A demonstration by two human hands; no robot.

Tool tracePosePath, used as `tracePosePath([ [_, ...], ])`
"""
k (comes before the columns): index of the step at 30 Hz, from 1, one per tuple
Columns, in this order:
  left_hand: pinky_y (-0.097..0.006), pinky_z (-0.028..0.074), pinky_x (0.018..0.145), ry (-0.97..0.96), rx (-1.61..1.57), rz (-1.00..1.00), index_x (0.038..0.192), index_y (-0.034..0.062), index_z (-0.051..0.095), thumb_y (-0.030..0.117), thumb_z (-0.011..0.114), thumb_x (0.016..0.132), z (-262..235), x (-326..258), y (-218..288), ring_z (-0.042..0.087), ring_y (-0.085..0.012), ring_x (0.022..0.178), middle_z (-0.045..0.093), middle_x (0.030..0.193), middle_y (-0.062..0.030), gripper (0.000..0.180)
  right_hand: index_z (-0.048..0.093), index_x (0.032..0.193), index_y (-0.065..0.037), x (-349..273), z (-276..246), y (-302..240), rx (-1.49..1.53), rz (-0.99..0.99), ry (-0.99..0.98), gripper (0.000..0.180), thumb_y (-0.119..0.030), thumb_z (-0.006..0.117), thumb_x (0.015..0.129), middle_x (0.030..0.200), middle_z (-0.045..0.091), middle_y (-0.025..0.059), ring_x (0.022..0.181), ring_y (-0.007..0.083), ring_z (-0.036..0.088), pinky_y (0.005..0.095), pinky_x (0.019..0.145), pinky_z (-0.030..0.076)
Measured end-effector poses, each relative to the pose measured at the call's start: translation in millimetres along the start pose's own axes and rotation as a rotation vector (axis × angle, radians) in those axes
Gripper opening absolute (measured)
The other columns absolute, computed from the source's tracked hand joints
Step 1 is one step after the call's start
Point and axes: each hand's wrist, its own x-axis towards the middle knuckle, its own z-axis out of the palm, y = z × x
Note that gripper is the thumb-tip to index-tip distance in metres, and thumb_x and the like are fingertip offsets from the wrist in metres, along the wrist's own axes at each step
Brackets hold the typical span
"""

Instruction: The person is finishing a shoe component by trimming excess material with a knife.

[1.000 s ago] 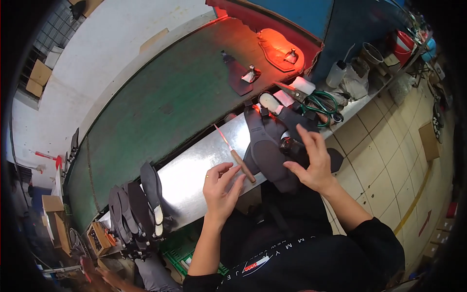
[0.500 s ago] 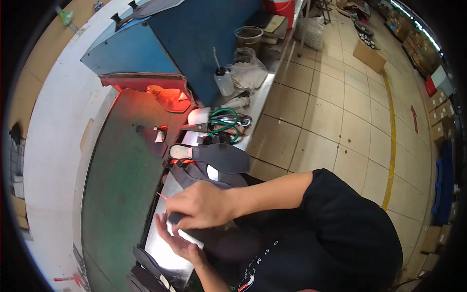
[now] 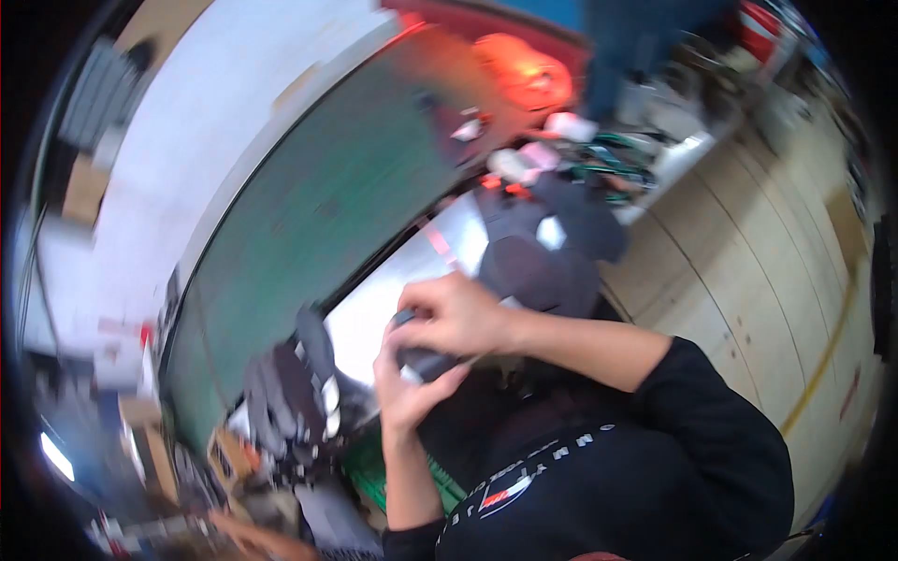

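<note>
My left hand (image 3: 404,393) is in front of me, palm up. Its fingers and thumb curl round a dark grey piece (image 3: 428,362) with a pale edge, probably shoe material. My right hand (image 3: 458,313) is closed just above it, nearly touching the left fingers. A small dark rounded end (image 3: 404,318) shows between the right fingers; the rest of it is hidden. Beyond the right knuckles a blurred pink-red streak (image 3: 437,239) shows over the metal ledge (image 3: 374,323). Dark shoe insoles (image 3: 538,271) lie piled to the right of my hands.
A green conveyor belt (image 3: 309,206) runs along the far side, with an orange-lit piece (image 3: 535,79) by the heater opening. Green-handled scissors (image 3: 613,159) lie at right. More dark insoles (image 3: 290,393) stand at left, above a green crate (image 3: 365,472). Another person's hand (image 3: 248,535) shows lower left.
The view has swung left, bringing the left insole stack, green crate and another person's hand into sight. My hands stay together, with the left now wrapped round the dark piece.
</note>
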Motion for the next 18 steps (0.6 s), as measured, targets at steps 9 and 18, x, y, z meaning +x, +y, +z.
tracePosePath([
  [9, -0.036, 0.043, 0.091, 0.199, -0.131, -0.148, 0.122, -0.0055, 0.045, 0.024, 0.083, 0.051, -58.7, -68.1, -31.8, 0.055, -0.0244, 0.102, 0.057, 0.105, -0.0129, 0.086, 0.059, 0.101, 0.000, 39.6, 0.8, 51.2, -0.790, 0.264, -0.130, 0.049, -0.040, 0.070, 0.075, 0.101, 0.060, 0.0162, 0.098, 0.0313, 0.058, 0.0425, 0.074, 0.053],
  [18, -0.026, 0.043, 0.069, -0.306, -0.243, -0.226, 0.100, 0.0064, 0.060, 0.029, 0.079, 0.069, 23.9, -74.1, 42.6, 0.051, -0.0116, 0.076, 0.058, 0.086, -0.0026, 0.043, 0.055, 0.101, 0.007, 17.8, -2.7, 69.1, -0.773, 0.259, -0.136, 0.029, -0.002, 0.058, 0.074, 0.098, 0.056, 0.0234, 0.090, 0.0356, 0.059, 0.0445, 0.071, 0.050],
])
